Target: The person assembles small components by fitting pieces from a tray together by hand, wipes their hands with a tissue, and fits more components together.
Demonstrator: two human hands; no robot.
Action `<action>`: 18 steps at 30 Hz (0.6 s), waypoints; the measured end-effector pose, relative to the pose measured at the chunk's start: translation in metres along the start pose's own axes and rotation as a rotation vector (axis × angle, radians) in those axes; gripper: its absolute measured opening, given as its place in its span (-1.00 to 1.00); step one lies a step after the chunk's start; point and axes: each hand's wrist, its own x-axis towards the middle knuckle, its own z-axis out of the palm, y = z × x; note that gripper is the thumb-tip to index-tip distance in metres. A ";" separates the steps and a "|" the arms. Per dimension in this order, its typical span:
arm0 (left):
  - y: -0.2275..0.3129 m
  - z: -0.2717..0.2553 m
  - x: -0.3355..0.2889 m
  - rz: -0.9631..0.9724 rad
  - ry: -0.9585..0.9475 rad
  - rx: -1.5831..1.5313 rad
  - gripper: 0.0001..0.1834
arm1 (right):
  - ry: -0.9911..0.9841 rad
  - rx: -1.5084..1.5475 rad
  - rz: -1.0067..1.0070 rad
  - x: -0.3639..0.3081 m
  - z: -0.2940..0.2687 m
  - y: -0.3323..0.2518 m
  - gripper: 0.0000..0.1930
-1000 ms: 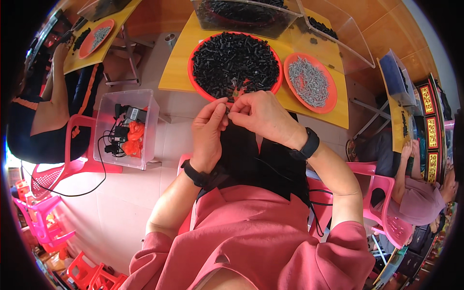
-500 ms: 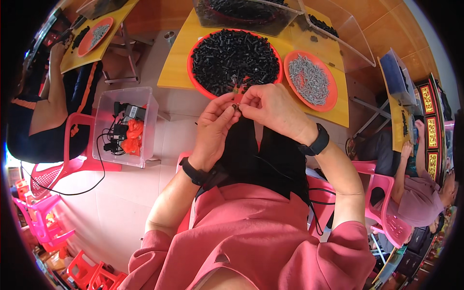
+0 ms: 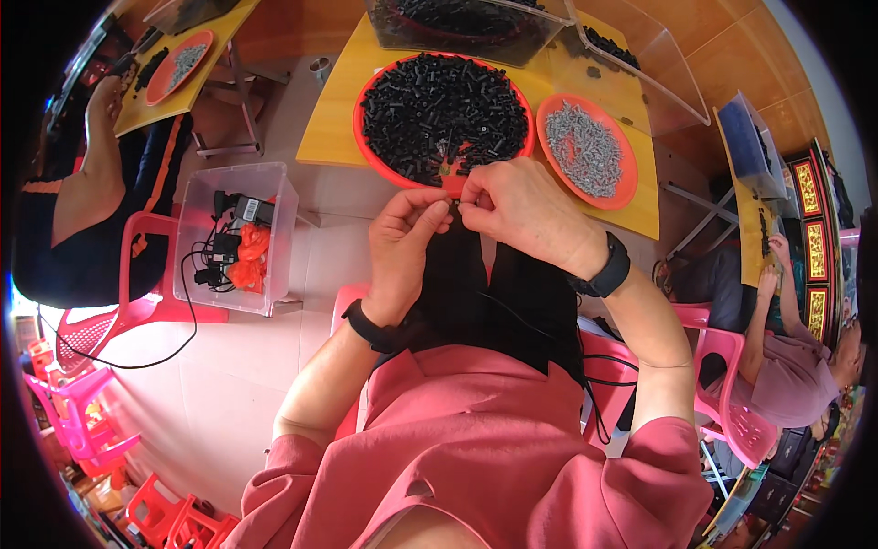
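In front of my lap, just short of the near rim of a red round tray [image 3: 364,137], both hands meet fingertip to fingertip. My left hand [image 3: 407,233] is closed in a pinch of thumb and forefinger. Curled fingers and a pressed-down thumb close my right hand [image 3: 530,212] beside it. Something small and dark shows at the fingertips, too little of it to name. Heaped in the tray are many short black tubular plastic parts [image 3: 448,105]. To its right, an orange-red plate [image 3: 629,183] holds a pile of small silvery metal pieces [image 3: 585,151] that resemble screws.
The tray and plate rest on a yellow table [image 3: 329,128]. Clear plastic bins [image 3: 457,41] stand at its back. On the left, a clear box [image 3: 283,229] contains cables, adapters and orange plastic. People work at tables on both sides, near pink chairs [image 3: 732,403].
My hands have drawn slightly apart at the fingertips. The left fingers have shifted a little and straightened; the dark piece between them shows less now. Tray and plate look unchanged.
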 end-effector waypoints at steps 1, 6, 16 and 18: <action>0.000 -0.001 0.001 0.000 0.001 0.000 -0.85 | 0.005 -0.008 0.006 0.000 0.001 0.000 -0.81; 0.000 -0.002 0.000 0.015 -0.020 0.021 -0.85 | -0.045 -0.003 0.019 0.002 0.002 -0.002 -0.80; -0.002 -0.007 0.002 -0.282 -0.143 -0.259 -0.84 | 0.122 0.271 -0.081 -0.012 0.009 0.011 -0.86; -0.004 -0.005 0.001 -0.326 -0.105 -0.336 -0.81 | 0.159 0.243 -0.114 -0.016 0.013 0.011 -0.86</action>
